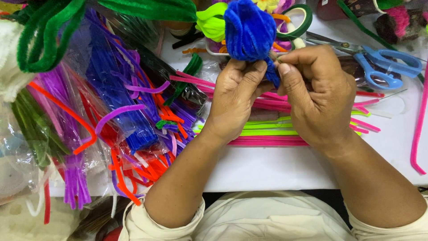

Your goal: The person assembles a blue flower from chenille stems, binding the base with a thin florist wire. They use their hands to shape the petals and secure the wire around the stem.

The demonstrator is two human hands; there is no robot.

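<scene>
Head view: both hands (276, 91) pinch a blue pipe-cleaner flower (249, 31) above crowded table (276, 167), near edge bare.

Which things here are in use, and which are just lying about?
In use: blue pipe-cleaner flower, held by left hand and right hand.

Lying about: blue-handled scissors, green tape roll, pink and lime stems, bagged pipe cleaners.

The person's wearing a cream, off-white top with the sleeves pushed up and bunched just past the elbows, forearms bare below that, left hand (234, 96) and right hand (314, 93) both bare too, short trimmed nails, no rings, watch or gloves showing.
</scene>
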